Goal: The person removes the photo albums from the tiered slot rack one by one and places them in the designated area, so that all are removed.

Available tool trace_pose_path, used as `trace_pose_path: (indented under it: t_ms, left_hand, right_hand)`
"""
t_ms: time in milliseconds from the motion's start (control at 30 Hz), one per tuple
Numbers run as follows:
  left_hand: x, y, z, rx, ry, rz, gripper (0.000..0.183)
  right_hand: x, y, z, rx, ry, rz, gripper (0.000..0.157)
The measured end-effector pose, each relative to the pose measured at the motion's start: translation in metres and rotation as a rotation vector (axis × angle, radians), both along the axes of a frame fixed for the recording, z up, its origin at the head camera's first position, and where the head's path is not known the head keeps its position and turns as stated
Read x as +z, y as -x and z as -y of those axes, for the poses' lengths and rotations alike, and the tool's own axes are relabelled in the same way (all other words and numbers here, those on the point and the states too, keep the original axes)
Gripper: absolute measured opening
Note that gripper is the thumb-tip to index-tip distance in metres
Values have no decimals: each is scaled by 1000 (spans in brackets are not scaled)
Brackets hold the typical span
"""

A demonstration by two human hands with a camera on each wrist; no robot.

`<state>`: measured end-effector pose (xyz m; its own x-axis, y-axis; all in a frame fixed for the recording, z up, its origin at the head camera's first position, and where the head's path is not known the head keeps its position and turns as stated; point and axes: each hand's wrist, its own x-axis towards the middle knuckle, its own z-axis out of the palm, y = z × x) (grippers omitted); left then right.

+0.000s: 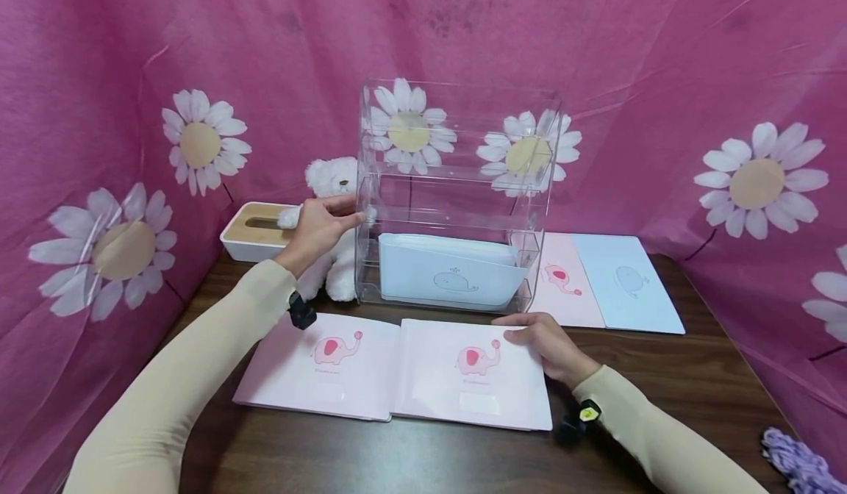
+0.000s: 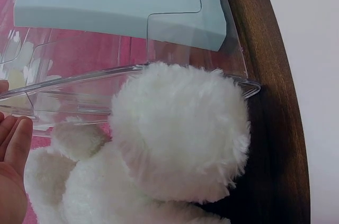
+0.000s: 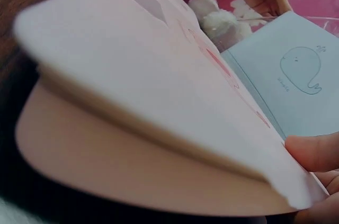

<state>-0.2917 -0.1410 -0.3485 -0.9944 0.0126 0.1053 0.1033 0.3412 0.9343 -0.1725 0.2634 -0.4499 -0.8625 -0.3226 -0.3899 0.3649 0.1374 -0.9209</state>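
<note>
A clear plastic tiered rack (image 1: 456, 218) stands upright on the table, with light blue whale-print booklets (image 1: 456, 272) in its lowest tier. My left hand (image 1: 320, 226) holds the rack's left side edge, thumb apart from the fingers; only part of that hand shows in the left wrist view. Two pink elephant-print booklets lie side by side before the rack: a left one (image 1: 311, 384) and a right one (image 1: 437, 376). At the right booklet's upper right corner, my right hand (image 1: 549, 347) pinches it, thumb on top. The right wrist view shows this booklet's edge (image 3: 159, 139) close up.
A white plush bear (image 1: 340, 270) sits against the rack's left side, beside a white tissue box with a wooden lid (image 1: 258, 248). Right of the rack lie a pink booklet (image 1: 562, 310) and a blue one (image 1: 635, 306). Something purple and knitted (image 1: 797, 461) lies at the right edge.
</note>
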Motion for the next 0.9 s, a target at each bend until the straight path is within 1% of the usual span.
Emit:
trace_pose_path:
  t_ms: [133,400,500,600,667,733,833,900]
  left_hand:
    - [0,0,-1,1,-2,4,49]
    - [1,0,-1,2,-6,6,49]
    - [1,-1,0,4,0,6,49]
    - [0,-1,0,7,3,6,49]
    - [0,-1,0,4,1,8,49]
    - [0,0,0,1,-5,7,49]
    - [0,0,0,-2,-4,12,49]
    - [0,0,0,1,1,14,49]
  right_hand:
    - [-1,0,4,-26,-35,12,43]
    - [-2,-1,10,-52,-88,-16,40]
    - [-3,0,12,-59,-158,-49,38]
    - [-4,1,12,-33,-307,-155,34]
    - [-4,2,12,-13,-421,-259,32]
    - [-3,3,11,5,-514,-356,31]
    - [-3,4,10,24,-599,-462,32]
    - [-3,4,10,36,-627,-501,33]
